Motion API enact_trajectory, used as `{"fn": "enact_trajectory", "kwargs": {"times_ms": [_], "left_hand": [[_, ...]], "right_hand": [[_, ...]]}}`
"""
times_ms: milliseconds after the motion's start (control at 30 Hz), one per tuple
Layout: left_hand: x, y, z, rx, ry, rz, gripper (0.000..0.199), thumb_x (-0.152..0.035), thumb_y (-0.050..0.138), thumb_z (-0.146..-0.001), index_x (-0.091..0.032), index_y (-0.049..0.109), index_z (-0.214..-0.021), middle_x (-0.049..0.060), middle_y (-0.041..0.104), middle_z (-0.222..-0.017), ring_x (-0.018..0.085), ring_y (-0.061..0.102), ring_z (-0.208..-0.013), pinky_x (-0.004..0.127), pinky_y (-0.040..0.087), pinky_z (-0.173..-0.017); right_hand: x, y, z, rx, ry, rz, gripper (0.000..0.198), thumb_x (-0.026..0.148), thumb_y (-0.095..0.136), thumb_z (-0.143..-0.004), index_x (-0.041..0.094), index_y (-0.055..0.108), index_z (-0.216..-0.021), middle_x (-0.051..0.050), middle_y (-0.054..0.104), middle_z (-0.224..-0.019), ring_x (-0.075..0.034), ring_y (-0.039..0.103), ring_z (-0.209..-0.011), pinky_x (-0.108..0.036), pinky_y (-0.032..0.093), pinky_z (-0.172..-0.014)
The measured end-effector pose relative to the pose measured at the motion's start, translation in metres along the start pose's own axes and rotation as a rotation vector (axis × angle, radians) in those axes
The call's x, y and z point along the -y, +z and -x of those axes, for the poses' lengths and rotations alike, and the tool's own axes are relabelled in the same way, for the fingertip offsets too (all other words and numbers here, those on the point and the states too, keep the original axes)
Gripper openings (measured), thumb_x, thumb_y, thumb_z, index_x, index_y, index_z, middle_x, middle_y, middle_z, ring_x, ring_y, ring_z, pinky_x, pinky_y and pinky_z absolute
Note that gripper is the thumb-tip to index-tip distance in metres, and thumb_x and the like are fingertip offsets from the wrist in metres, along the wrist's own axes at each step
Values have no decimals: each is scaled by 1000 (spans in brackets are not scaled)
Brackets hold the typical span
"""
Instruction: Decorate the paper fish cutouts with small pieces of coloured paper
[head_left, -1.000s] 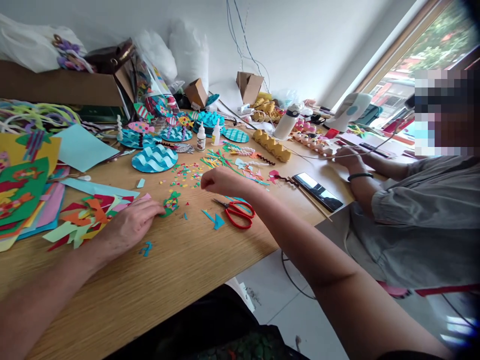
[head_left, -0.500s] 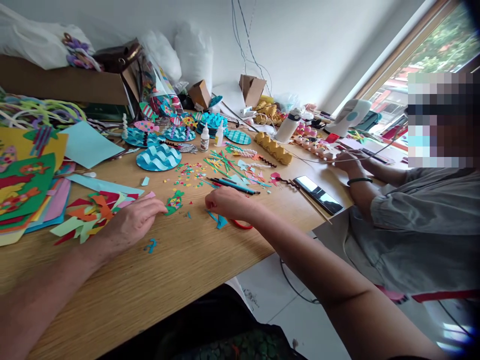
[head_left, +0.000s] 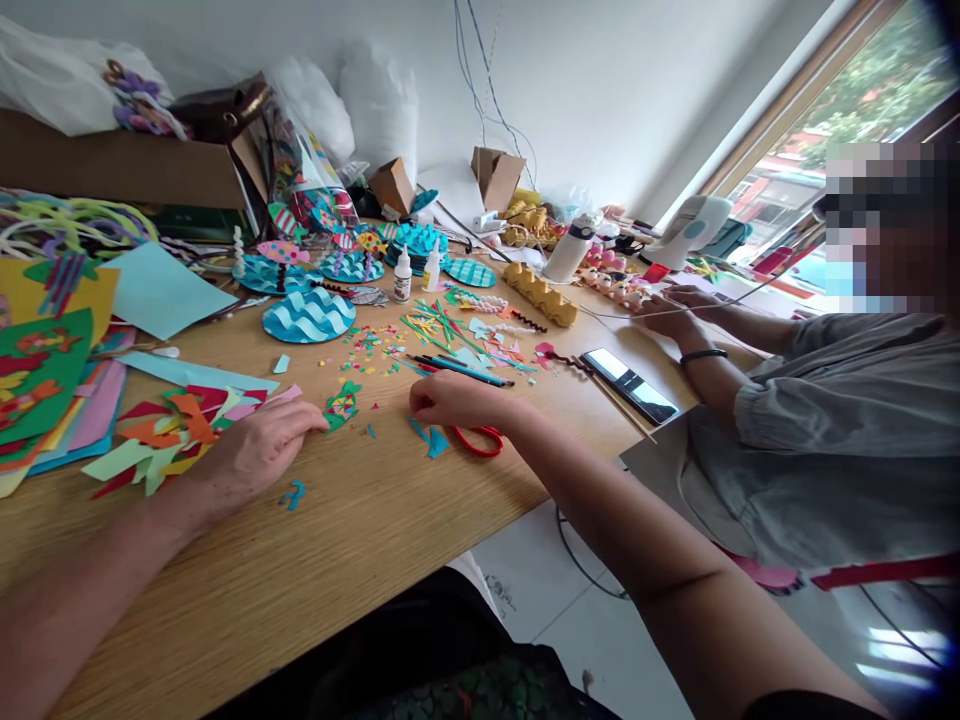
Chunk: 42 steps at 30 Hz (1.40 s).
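My left hand (head_left: pixel 271 440) rests on the table with its fingers stretched out, the tips at the edge of a small green paper fish (head_left: pixel 343 406) with a patterned middle. To the right of the fish, my right hand (head_left: pixel 454 398) is closed, thumb and fingers curled together; whatever they hold is hidden. Just beneath that wrist lie scissors with red handles (head_left: pixel 495 447), their blades mostly out of sight. Blue paper scraps (head_left: pixel 433 440) are close by. Another blue cut-out (head_left: pixel 293 495) lies below my left hand.
Coloured paper strips (head_left: pixel 176 430) lie left of my left hand. Pens (head_left: pixel 469 372), tiny paper bits (head_left: pixel 375 345), glue bottles (head_left: pixel 403 275) and a blue wavy disc (head_left: pixel 309 316) are farther back. A phone (head_left: pixel 630 386) lies right, before another person's hands (head_left: pixel 667 315).
The view has shifted slightly, moving the scene left. My right hand has moved a little relative to the scissors, so more of the red handles shows. My left hand stays at the fish.
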<state>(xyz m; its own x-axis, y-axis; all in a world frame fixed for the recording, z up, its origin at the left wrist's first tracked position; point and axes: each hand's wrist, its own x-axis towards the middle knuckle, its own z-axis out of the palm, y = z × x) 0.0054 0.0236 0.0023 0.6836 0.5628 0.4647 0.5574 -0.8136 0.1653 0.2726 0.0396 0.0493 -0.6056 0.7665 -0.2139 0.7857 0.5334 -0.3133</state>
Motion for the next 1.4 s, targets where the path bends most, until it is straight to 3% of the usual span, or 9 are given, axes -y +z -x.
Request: {"fn": "enact_trajectory", "kwargs": {"times_ms": [200, 433, 767, 933, 1067, 1167, 1267, 1400], "left_hand": [[5, 4, 3, -4, -19, 49, 24, -17, 34, -82, -18, 58, -86, 3, 66, -86, 17, 62, -87, 39, 35, -101], [-4, -2, 0, -1, -11, 8, 26, -16, 33, -82, -18, 59, -84, 3, 67, -87, 18, 62, -88, 39, 39, -98], [-5, -1, 1, -2, -28, -31, 24, -26, 35, -88, -19, 57, -82, 1, 65, -79, 18, 61, -83, 39, 41, -94], [-11, -8, -2, 4, -99, -21, 27, -30, 34, -88, -19, 54, -74, 0, 64, -73, 16, 62, -71, 36, 48, -83], [-12, -8, -1, -13, -145, -29, 27, -30, 33, -88, -19, 54, -76, 1, 65, -76, 21, 62, -87, 36, 49, -80], [-9, -4, 3, -56, -179, -21, 23, -28, 35, -87, -19, 57, -87, 3, 67, -87, 24, 56, -105, 37, 48, -84], [-7, 0, 5, -72, -180, -3, 23, -25, 36, -87, -19, 58, -93, 3, 67, -93, 23, 54, -107, 37, 47, -88], [-7, 2, 4, -82, -155, 12, 24, -23, 36, -86, -19, 59, -93, 4, 67, -91, 22, 57, -103, 37, 47, -89]], "right_hand": [[-3, -1, 2, -19, -16, -44, 14, 21, 52, -71, 14, 62, -77, -2, 61, -70, -9, 47, -60, -19, 31, -53], [0, -6, -3, -163, -3, 14, 19, 14, 47, -73, 16, 64, -81, -2, 63, -74, -9, 49, -62, -20, 31, -57], [-4, -19, -50, -273, 170, 82, 22, 13, 48, -70, 16, 68, -78, -3, 66, -76, -11, 53, -67, -21, 30, -56], [-4, -24, -74, -250, 120, 68, 23, 15, 50, -68, 17, 69, -81, -2, 67, -75, -11, 54, -67, -20, 32, -56], [-3, -20, -96, -231, 70, 95, 24, 18, 51, -67, 18, 69, -83, -2, 67, -78, -12, 56, -69, -20, 33, -55], [-8, -19, -108, -269, 125, 171, 26, 17, 49, -68, 19, 69, -83, -3, 68, -82, -14, 57, -72, -21, 33, -55], [-13, -21, -113, -278, 180, 193, 26, 16, 49, -67, 21, 69, -83, -3, 68, -84, -15, 57, -74, -21, 33, -55], [-14, -23, -119, -248, 137, 125, 21, 21, 53, -69, 20, 69, -84, -2, 68, -80, -13, 57, -74, -20, 34, -57]]}}
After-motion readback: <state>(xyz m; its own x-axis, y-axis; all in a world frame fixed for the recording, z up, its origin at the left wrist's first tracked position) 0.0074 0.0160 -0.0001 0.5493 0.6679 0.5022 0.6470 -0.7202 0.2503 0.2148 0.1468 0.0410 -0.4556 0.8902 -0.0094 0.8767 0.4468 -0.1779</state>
